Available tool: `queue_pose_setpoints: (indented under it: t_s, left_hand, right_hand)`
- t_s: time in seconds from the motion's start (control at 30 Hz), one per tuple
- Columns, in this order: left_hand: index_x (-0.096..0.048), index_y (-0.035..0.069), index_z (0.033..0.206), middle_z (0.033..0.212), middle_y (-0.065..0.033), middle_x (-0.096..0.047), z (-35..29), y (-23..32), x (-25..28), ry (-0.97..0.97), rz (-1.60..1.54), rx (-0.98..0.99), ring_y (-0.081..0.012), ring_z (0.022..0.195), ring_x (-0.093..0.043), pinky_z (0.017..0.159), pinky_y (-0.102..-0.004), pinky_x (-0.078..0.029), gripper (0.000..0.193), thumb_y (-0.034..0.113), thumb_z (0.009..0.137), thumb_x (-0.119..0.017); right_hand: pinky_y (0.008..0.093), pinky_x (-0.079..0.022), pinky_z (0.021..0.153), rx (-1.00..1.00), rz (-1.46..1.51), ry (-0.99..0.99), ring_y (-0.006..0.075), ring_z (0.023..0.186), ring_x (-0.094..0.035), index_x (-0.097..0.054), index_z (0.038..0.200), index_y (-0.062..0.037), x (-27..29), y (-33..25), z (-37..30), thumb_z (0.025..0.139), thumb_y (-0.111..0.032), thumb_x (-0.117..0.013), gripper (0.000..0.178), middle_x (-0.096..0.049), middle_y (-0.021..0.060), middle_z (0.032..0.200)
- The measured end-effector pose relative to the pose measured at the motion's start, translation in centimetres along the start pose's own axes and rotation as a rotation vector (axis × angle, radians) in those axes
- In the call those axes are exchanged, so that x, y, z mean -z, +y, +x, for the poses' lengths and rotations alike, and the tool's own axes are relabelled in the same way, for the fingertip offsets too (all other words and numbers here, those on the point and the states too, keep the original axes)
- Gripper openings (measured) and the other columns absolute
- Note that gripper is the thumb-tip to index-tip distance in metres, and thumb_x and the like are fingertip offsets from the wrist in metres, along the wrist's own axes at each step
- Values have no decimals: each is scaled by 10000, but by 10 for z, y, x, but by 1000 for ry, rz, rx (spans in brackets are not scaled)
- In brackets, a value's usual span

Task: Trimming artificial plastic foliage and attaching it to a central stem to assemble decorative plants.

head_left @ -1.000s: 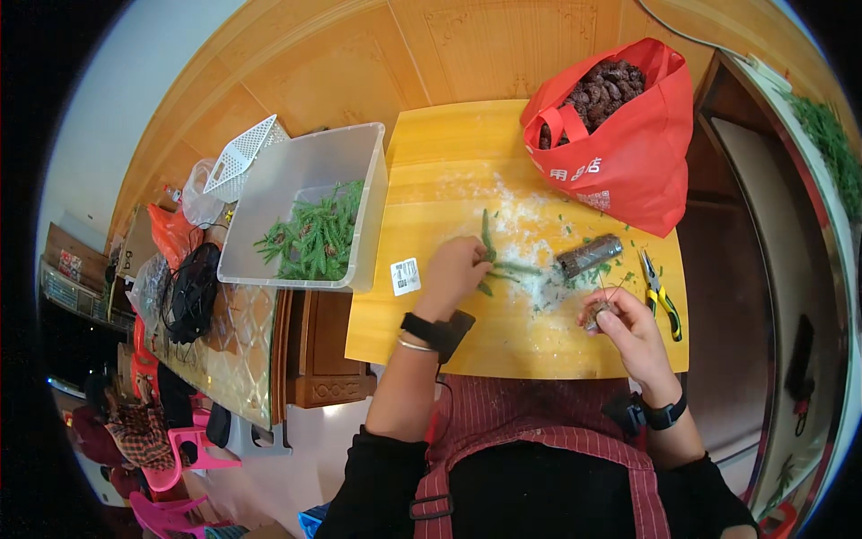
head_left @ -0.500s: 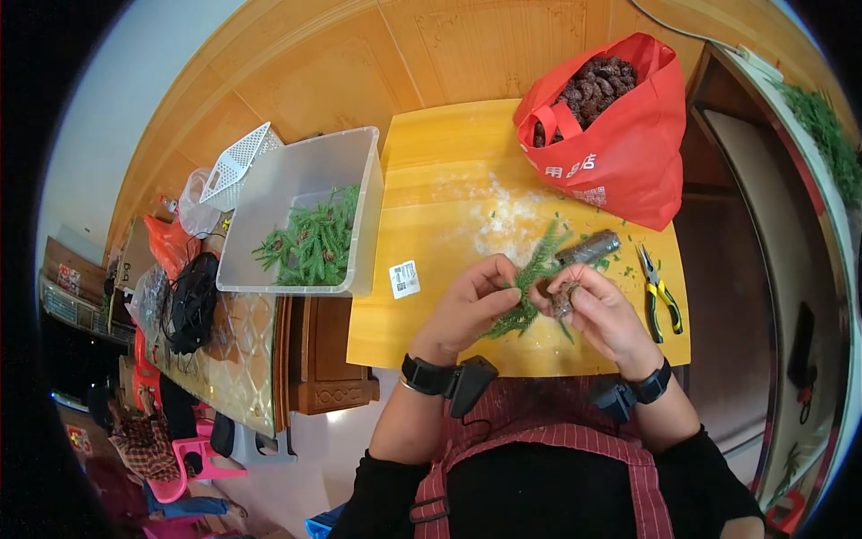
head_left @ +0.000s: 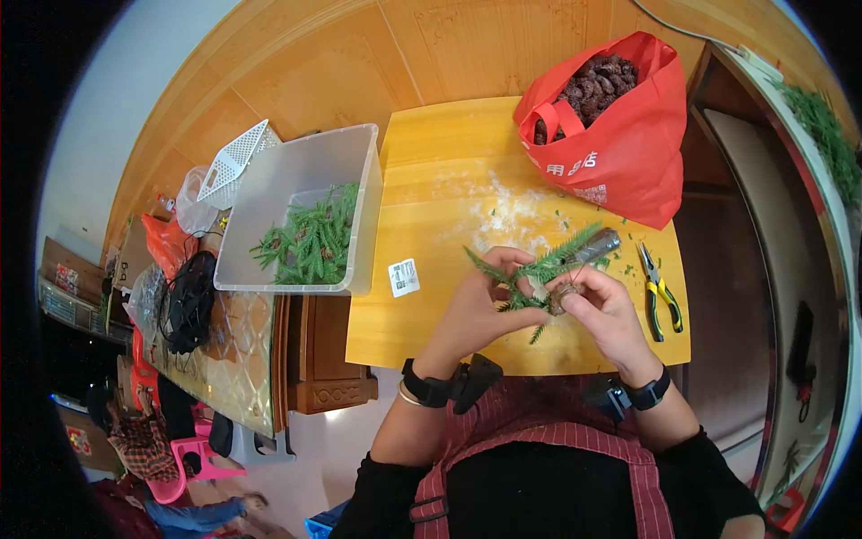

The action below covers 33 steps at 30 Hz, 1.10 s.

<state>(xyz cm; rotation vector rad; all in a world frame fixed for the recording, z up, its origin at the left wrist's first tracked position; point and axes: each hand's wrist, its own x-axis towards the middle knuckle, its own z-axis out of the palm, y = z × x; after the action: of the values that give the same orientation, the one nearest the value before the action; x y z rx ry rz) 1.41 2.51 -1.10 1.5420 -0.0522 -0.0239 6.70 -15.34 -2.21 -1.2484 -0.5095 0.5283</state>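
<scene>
My left hand (head_left: 478,308) pinches a bunch of green needle sprigs (head_left: 530,272) above the yellow table (head_left: 444,189). My right hand (head_left: 606,310) holds a small brown pine cone (head_left: 564,296) against the base of the sprigs. Both hands meet near the table's front edge. A grey tape roll (head_left: 600,244) lies just behind the sprig tips.
A red bag of pine cones (head_left: 620,144) stands at the back right. Yellow-handled pliers (head_left: 660,292) lie right of my hands. A clear plastic bin (head_left: 305,216) with green sprigs sits to the left, beside a white basket (head_left: 235,162). A small sticker (head_left: 404,277) is on the table.
My left hand picked the sprigs up off the table and brought them toward my right hand. Both hands now hold sprigs and cone together, closer to the front edge.
</scene>
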Motion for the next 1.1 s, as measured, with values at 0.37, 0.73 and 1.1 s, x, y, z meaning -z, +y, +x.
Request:
queue_pose_setpoints:
  t_s: [0.37,0.73,1.1]
  left_hand:
    - [-478,12,1085,908,-28,-562,0,-8,2,108,-181,-21,-90,840,-538,744,-223,-436,279,77,833,-579]
    - [-493,17,1071,846,-12,-576,0,-6,-6,171,-287,40,-65,759,-535,649,-196,-426,253,135,858,-565]
    - [-408,31,1178,1144,-145,-457,-8,-4,-1,424,455,-455,-273,1089,-442,915,-401,-362,793,335,568,-813]
  right_hand:
    - [253,-381,825,-35,284,-93,110,942,-496,-521,1000,-19,13,11,-4,850,-228,-581,264,-530,45,1029]
    - [238,-377,814,-12,284,-156,118,948,-493,-521,995,-7,16,5,-7,840,-240,-591,288,-490,73,1083]
    - [276,-486,757,-80,630,-27,132,835,-573,-530,1031,8,21,12,1,897,-165,-500,221,-574,51,982]
